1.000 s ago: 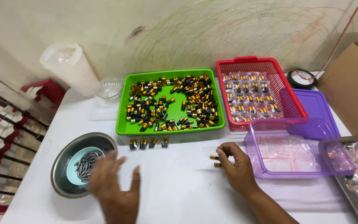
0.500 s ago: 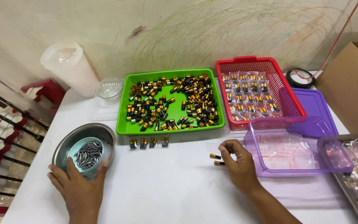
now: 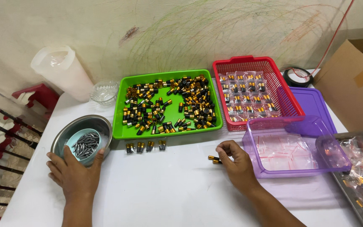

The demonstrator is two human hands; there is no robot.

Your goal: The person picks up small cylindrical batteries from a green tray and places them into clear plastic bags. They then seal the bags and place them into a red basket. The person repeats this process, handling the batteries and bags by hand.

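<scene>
White tabletop [image 3: 169, 193] carries everything. Lower left, the left hand [image 3: 74, 174] cups the near rim of a steel bowl [image 3: 70, 130] holding a small teal bowl of grey bits [image 3: 85, 143], its grip loose. Centre, the right hand [image 3: 236, 162] pinches two black-and-gold batteries [image 3: 213, 159]. Beyond lie a green tray [image 3: 169, 103] of batteries and a red basket [image 3: 255, 90].

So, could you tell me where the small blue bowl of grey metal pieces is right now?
The small blue bowl sits inside the steel bowl at the table's left side, just left of the green tray, with the left hand on the steel bowl's near rim.
</scene>
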